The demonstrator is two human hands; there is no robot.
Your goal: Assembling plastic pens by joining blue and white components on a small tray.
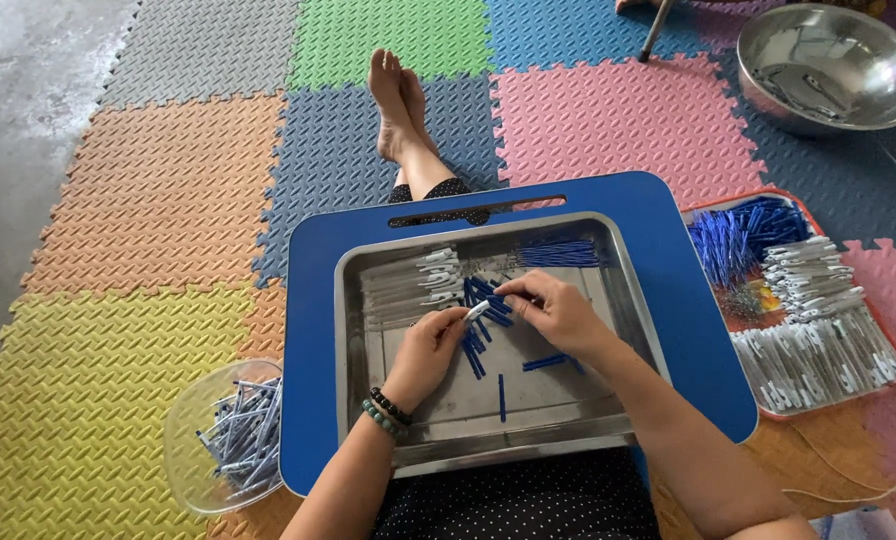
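Both hands (428, 350) (558, 312) over steel tray (353, 330) — fingers pinched on white pen part (477, 311).

White pen barrel (477, 311) pinched level above scattered blue refills (480, 340).

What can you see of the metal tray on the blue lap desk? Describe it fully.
The metal tray is shallow, rectangular, silvery and dull, with a raised rim and rounded corners. It lies flat on the blue lap desk. Inside lie clear pen barrels, blue refills and scattered blue pieces. Both hands, left hand and right hand, work above its middle.
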